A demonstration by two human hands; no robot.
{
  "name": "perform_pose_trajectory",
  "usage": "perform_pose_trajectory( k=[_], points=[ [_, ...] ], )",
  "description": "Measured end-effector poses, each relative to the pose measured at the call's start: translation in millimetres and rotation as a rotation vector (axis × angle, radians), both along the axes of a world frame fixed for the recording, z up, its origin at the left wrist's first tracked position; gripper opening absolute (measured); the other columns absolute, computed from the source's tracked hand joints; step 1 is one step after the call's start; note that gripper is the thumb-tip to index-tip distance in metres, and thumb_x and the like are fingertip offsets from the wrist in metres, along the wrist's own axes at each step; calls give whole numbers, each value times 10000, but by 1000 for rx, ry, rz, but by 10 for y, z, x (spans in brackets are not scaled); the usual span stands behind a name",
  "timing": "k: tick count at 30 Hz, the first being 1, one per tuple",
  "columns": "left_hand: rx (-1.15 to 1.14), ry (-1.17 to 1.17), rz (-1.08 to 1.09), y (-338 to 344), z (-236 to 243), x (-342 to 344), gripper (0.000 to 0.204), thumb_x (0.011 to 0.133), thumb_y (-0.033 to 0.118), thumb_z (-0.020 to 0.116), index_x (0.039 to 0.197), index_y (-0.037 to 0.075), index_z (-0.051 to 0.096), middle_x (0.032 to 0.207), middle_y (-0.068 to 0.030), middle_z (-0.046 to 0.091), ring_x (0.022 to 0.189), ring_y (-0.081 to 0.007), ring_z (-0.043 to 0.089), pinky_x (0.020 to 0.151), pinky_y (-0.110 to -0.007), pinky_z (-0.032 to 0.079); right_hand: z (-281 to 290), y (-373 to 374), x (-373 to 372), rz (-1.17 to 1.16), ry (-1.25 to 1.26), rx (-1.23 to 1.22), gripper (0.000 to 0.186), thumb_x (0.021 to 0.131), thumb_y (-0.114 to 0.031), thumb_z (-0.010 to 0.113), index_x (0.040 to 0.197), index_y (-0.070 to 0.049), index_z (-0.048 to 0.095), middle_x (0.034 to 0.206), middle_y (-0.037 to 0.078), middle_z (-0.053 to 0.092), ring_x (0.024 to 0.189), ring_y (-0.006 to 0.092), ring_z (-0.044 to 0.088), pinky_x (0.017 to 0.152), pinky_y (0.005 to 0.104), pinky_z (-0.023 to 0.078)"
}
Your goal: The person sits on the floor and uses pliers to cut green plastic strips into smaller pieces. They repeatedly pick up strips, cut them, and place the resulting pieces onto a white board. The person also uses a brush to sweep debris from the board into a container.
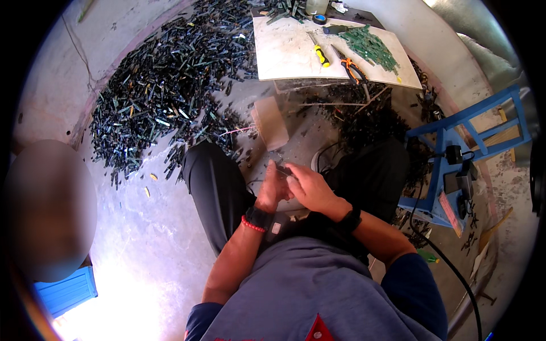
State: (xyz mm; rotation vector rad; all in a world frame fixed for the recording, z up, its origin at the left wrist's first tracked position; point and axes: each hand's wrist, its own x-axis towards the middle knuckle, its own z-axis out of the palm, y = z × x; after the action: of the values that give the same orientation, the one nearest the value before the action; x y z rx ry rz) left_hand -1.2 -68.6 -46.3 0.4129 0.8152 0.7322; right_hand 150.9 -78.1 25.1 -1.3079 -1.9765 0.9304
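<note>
Close together in front of my lap, both hands are closed around something small. My left hand comes up from the left, with a red bead bracelet and a dark band on its wrist. My right hand leans in from the right, fingers bent toward the left hand's fingertips. A small dark piece shows between the fingers; its kind is too small to make out. Just beyond the hands stands a tan cardboard piece, with a thin reddish stick and wires at its left edge.
A large heap of dark strips covers the floor ahead and left. On the pale tabletop lie a yellow-black screwdriver, orange-handled pliers, green board strips and a tape roll. A blue chair with black adapters stands right.
</note>
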Motion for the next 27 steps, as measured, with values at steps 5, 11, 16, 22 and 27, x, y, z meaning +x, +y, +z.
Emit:
perform_pose_trajectory(
  k=[5, 11, 16, 22, 27],
  points=[
    [-78, 256, 80, -24, 148, 41, 661, 876, 679, 304, 911, 53, 511, 637, -62, 553, 493, -165, 520, 475, -265, 404, -6, 109, 202, -129, 539, -550, 338, 913, -214, 448, 1108, 38, 561, 822, 51, 624, 720, 92, 563, 651, 236, 466],
    [16, 272, 42, -53, 137, 44, 522, 899, 557, 430, 913, 52, 561, 649, -56, 566, 500, -149, 528, 480, -258, 406, 194, 256, 457, -69, 434, -751, 344, 895, -231, 425, 949, 46, 622, 653, 42, 572, 538, 94, 502, 528, 220, 414],
    [141, 222, -85, -79, 235, 63, 377, 893, 434, 533, 887, 61, 590, 652, -35, 567, 510, -119, 515, 482, -245, 396, 187, 294, 512, -3, 389, -793, 339, 889, -237, 433, 894, 44, 622, 621, 49, 557, 513, 98, 487, 505, 221, 394],
    [206, 204, -132, -71, 282, 70, 359, 919, 412, 520, 812, 72, 560, 626, -25, 528, 503, -114, 478, 464, -235, 383, 176, 309, 372, -189, 649, -916, 314, 921, -242, 423, 983, 14, 596, 718, 70, 613, 554, 102, 527, 522, 217, 422],
    [190, 189, -84, -69, 263, 75, 394, 911, 425, 530, 766, 63, 581, 589, -17, 524, 496, -100, 478, 450, -221, 365, 96, 326, 420, -163, 663, -798, 289, 928, -272, 436, 970, -31, 590, 787, 14, 616, 631, 67, 539, 542, 191, 413]
  ],
)
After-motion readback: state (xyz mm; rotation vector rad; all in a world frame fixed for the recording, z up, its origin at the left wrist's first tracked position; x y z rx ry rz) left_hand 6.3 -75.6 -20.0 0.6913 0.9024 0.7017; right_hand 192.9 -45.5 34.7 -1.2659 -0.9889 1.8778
